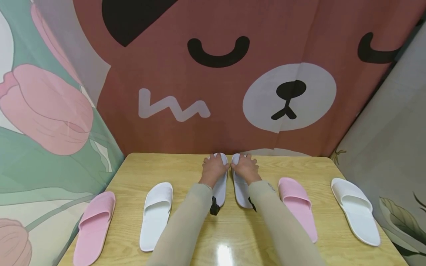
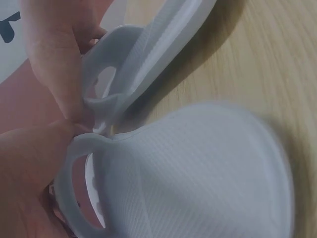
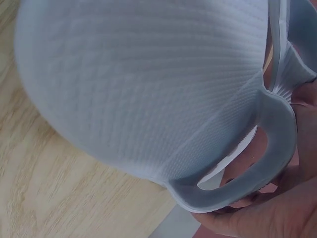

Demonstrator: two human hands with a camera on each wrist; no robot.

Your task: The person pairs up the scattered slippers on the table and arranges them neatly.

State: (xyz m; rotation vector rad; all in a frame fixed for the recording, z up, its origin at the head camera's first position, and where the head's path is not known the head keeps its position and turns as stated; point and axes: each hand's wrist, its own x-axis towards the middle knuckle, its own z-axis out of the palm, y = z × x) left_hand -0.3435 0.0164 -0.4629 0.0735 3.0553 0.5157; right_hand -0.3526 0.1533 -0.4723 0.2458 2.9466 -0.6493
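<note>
While pale beige sleeves (image 1: 183, 221) reach in over the wood-grain table (image 1: 129, 177), glossy pink slippers (image 1: 94, 232) and white slippers (image 1: 155, 225) flank them. Farther: pale lavender-white left slipper (image 1: 220, 192) and matching right slipper (image 1: 241, 190), just beside each other at far edge, heels nearer the person than the grip, long axes fore-aft. Left hand (image 1: 214, 170) nearest left slipper, right hand (image 1: 246, 170) nearest right; both grips narrow, holding the straps. Behind: brown bear-print curtain (image 1: 226, 85).

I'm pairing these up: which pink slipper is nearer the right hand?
The pink slipper just right of the right sleeve; the other pink slipper lies far left, well away from the right hand.
</note>
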